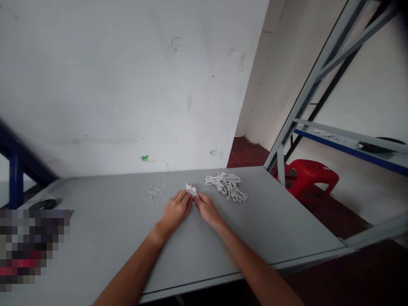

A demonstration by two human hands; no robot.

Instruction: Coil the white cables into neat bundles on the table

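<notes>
Matt grey metal tabletop (105,242), glossy red plastic stool (307,176), soft white cord (227,187).

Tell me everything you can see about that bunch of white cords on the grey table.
The bunch of white cords is a loose heap of thin, soft-looking cords, laid in long loops. They seem gathered at the far end, with the loops trailing toward the near right. The exact material is too small to tell. It lies flat on the grey table top, near the far edge, with nothing visibly on it. It sits just beyond and to the right of the right hand, which does not touch it.
</notes>
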